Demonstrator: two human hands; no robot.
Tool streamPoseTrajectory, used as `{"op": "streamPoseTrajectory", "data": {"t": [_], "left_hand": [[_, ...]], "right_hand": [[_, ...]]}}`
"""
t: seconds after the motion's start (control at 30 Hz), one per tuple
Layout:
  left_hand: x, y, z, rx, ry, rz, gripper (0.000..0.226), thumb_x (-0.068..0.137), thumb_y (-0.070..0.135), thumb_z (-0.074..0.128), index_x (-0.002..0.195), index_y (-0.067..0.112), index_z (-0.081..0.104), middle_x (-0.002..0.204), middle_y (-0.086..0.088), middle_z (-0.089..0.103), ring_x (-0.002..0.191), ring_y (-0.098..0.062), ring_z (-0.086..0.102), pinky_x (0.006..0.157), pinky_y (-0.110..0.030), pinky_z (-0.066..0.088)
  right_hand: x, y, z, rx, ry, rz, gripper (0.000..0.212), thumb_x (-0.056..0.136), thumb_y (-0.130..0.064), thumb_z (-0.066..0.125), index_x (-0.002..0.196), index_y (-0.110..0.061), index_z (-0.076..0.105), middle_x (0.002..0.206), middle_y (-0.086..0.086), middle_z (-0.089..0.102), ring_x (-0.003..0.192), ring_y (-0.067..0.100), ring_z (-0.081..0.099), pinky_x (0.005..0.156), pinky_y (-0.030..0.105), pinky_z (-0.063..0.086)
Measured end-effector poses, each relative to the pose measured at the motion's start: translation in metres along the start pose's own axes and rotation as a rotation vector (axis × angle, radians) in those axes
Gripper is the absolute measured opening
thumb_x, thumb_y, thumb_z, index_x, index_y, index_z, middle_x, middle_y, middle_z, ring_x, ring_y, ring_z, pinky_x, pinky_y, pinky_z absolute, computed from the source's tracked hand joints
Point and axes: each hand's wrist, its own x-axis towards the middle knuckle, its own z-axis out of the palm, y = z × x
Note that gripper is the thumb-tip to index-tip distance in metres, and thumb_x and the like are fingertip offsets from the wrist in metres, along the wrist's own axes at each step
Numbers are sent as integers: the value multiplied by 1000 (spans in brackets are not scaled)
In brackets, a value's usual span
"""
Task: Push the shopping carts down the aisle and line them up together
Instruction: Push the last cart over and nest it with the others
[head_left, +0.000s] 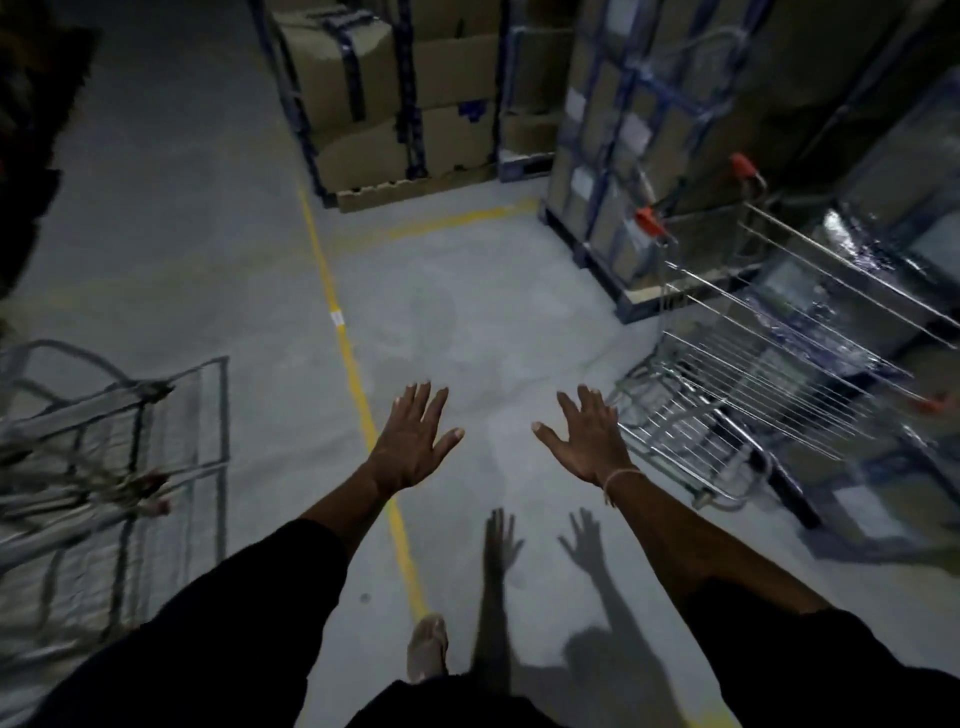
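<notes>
Head view: both hands (498, 441) spread, holding nothing; cart (789, 374) right, cart (104, 457) left.

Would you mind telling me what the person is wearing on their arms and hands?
Both arms have dark sleeves pushed up, leaving the forearms bare. The left hand is bare. The right hand is bare too, with a thin light string bracelet around its wrist.

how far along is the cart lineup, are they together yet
Done: nothing that shows. The cart on the right stands by the wrapped pallets, and the cart on the left sits across the yellow floor line, well apart from it.
In hand: nothing. The left hand and right hand are spread open over bare floor, with no grip on either cart.
Left: take a handle, push, and line the carts up together.
</notes>
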Motion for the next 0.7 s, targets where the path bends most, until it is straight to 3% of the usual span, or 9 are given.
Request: {"op": "streamPoseTrajectory", "data": {"t": [0.23, 0.53, 0.7], "left_hand": [[125, 5, -21, 38, -34, 210, 114, 82, 90, -7, 166, 15, 13, 172, -17, 1, 159, -35, -5, 126, -45, 0], [243, 9, -31, 67, -85, 364, 113, 83, 89, -5, 166, 14, 12, 172, -17, 1, 159, -35, -5, 123, -41, -3], [332, 29, -34, 94, -107, 408, 113, 81, 89, -6, 166, 15, 9, 172, -16, -3, 159, -34, -9, 122, -40, -7]], "right_hand": [[60, 26, -27, 14, 141, 167, 89, 98, -76, 45, 166, -20, 33, 176, 17, 16, 164, 33, 8, 132, 51, 3], [139, 45, -52, 86, 161, 318, 87, 100, -76, 42, 169, -24, 25, 178, 11, 9, 165, 27, -1, 131, 48, -6], [209, 73, -75, 89, 217, 314, 86, 101, -74, 44, 168, -24, 27, 177, 11, 12, 164, 29, 2, 131, 48, -3]]}}
